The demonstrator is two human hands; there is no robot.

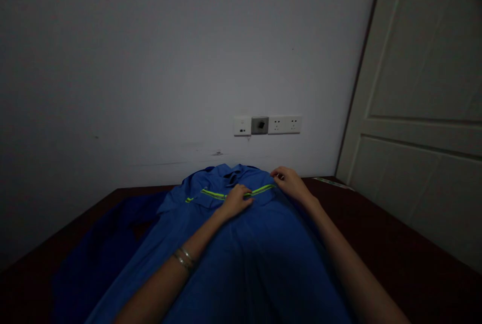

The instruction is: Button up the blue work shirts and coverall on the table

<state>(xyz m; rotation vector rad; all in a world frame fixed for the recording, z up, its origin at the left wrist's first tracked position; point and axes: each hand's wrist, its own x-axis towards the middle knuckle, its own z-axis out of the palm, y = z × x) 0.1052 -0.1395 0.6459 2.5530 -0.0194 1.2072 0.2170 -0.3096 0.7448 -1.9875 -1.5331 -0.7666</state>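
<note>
A blue work jacket [211,228] with bright yellow-green piping across the chest lies spread out, its collar toward the wall. One darker blue sleeve [101,243] stretches out to the left. My left hand [237,198], with bracelets at the wrist, rests on the chest by the piping, thumb apart from the fingers. At the right shoulder edge, my right hand [290,182] has its fingers bent and pinched at the cloth. The jacket's lower part runs toward me into shadow, and my forearms cover some of it.
Beneath the jacket is a dark red surface [361,233] that meets a pale wall [150,63]. Sockets and switches [284,124] are set low in the wall. A white panelled door [422,88] stands at the right. Near it lies a thin printed strip [333,183].
</note>
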